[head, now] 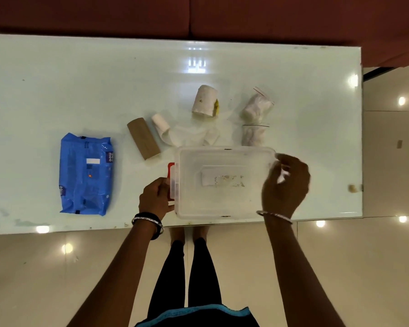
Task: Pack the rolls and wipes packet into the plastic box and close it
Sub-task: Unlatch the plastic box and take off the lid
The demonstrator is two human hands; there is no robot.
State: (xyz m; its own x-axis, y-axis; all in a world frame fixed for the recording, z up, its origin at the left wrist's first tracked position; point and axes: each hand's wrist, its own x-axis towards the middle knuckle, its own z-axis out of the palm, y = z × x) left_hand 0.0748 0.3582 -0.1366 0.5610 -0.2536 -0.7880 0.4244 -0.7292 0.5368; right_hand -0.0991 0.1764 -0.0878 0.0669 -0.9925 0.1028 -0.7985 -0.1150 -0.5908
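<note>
Both hands grasp the lidded clear plastic box (224,182): left hand (154,197) at its red latch (171,180), right hand (286,185) opposite.

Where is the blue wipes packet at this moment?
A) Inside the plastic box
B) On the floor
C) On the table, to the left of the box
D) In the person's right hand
C: the blue wipes packet lies flat on the table, apart from the plastic box, which the left hand and right hand hold.
</note>
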